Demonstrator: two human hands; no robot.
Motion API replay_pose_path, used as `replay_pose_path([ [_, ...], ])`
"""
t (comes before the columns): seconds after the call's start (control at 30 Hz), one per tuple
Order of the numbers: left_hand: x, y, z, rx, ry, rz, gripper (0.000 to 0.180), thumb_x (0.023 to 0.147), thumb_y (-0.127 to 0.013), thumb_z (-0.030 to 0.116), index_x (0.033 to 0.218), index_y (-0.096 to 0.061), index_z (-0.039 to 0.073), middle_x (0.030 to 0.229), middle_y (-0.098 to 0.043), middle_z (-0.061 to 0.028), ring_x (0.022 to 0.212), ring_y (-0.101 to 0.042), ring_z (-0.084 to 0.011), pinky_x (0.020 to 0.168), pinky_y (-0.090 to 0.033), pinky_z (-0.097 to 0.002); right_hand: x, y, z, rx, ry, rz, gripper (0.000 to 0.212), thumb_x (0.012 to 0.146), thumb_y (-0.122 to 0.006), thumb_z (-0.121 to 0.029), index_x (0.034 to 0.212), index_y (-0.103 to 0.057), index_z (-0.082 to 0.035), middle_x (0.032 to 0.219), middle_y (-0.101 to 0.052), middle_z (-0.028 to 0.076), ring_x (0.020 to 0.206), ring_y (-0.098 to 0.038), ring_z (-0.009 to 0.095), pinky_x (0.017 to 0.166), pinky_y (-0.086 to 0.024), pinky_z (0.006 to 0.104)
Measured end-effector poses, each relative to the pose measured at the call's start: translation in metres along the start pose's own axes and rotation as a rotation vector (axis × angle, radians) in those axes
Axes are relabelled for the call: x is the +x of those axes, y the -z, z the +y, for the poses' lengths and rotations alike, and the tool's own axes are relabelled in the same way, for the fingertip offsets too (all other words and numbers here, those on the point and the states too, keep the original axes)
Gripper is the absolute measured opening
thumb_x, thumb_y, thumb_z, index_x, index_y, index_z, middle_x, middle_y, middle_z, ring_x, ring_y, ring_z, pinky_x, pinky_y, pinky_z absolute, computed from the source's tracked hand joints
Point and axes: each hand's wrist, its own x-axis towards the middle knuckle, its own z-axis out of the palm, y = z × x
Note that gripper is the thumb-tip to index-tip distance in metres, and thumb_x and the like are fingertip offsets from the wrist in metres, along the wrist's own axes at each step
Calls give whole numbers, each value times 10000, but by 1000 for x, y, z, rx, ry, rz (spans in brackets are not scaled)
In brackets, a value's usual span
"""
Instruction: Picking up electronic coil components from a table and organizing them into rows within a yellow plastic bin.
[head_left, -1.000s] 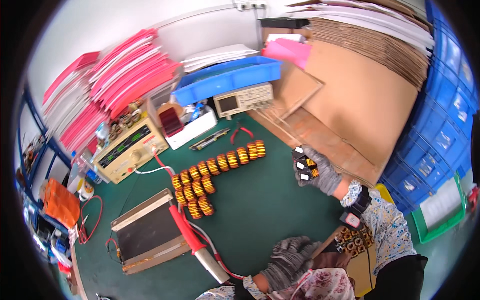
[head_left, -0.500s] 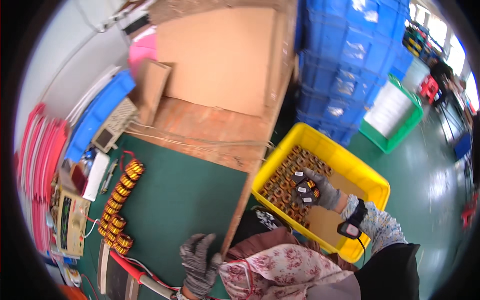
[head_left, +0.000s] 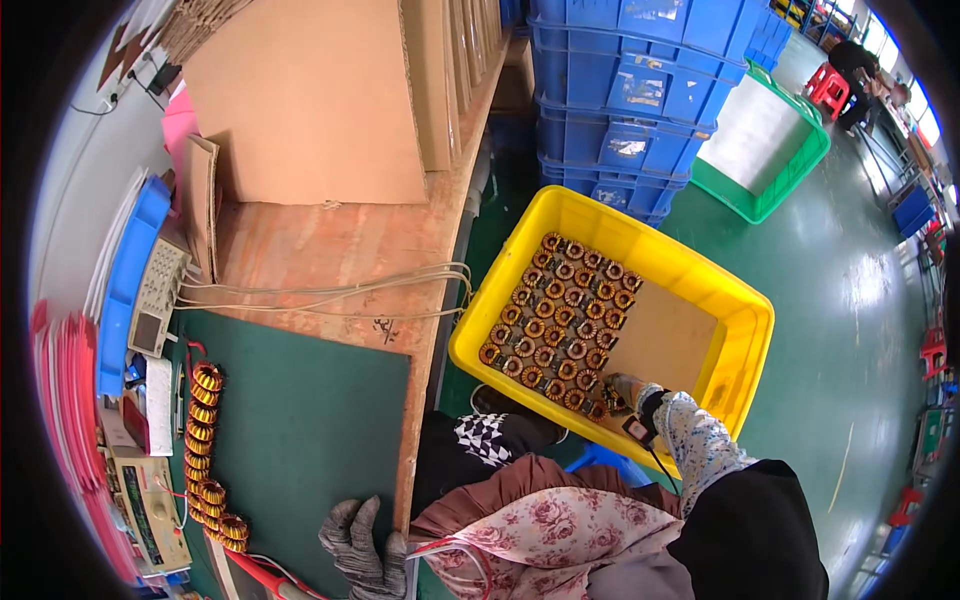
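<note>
Yellow plastic bin [head_left: 740,310] sits on the floor just beside the bench, packed with rows of copper-wound ring coils [head_left: 555,325] on a cardboard sheet. Gloved right hand [head_left: 628,392] is down at the near row, touching coils; can't tell if it's closed on one. Gloved left hand [head_left: 360,540] lies flat and open on the green mat [head_left: 300,430], holding nothing, seemingly for balance.
</note>
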Motion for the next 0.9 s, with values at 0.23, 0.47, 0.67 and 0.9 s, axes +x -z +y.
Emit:
replay_pose_path([
  [0.23, 4, 2, 3, -30, 25, -25, 440, 826, -540, 343, 1149, -537, 44, 1142, -442, -158, 1053, -415, -317, 913, -323, -443, 21, 6, 14, -36, -82, 27, 390, 905, -422, -321, 1227, -451, -104, 1181, -523, 69, 1033, -535, 219, 756, -510, 382],
  [0.47, 6, 1, 4, -7, 13, -33, 441, 837, -535, 391, 1161, -547, 92, 1132, -462, -143, 1025, -429, -319, 887, -338, -442, 26, 17, 12, -55, -121, 50, 387, 918, -386, -306, 1238, -445, -97, 1197, -515, 64, 1063, -514, 201, 793, -484, 352],
  [0.67, 4, 1, 3, 13, 17, -43, 436, 841, -529, 390, 1166, -546, 99, 1138, -461, -143, 1017, -427, -316, 889, -335, -438, 31, 25, 1, -82, -126, 105, 387, 929, -356, -294, 1247, -439, -91, 1210, -508, 60, 1088, -496, 185, 825, -463, 327],
  [0.9, 5, 4, 4, 13, 28, -45, 437, 835, -540, 385, 1168, -545, 102, 1137, -462, -140, 1017, -428, -316, 883, -342, -432, 35, 27, -3, -109, -141, 167, 389, 942, -320, -279, 1258, -433, -83, 1226, -500, 55, 1117, -475, 166, 862, -437, 297],
])
